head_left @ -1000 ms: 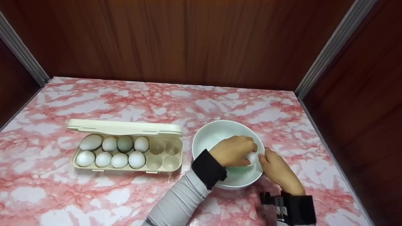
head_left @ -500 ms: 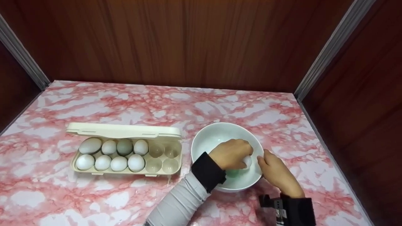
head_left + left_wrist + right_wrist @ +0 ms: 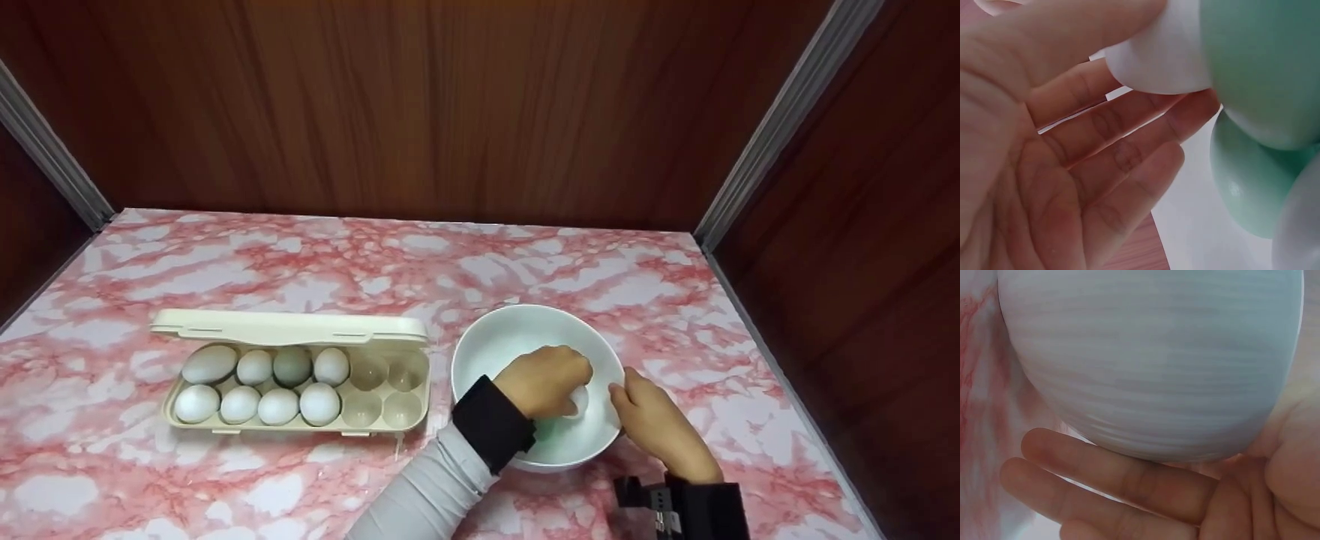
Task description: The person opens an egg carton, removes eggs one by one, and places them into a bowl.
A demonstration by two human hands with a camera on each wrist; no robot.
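While the left hand (image 3: 546, 381) pinches a white egg (image 3: 579, 397) low in the bowl (image 3: 480, 352), lower it gently; the right hand (image 3: 651, 421), fingers (image 3: 1129, 472) straight, steadies the bowl's right wall.

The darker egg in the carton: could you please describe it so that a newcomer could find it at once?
On the pink marbled table, left of the white bowl, lies an open cream egg carton. In its back row, third from the left, sits the grey-green egg. The seven eggs around it are white.

Grey sleeve (image 3: 427, 491), seemingly black wristbands (image 3: 493, 422)
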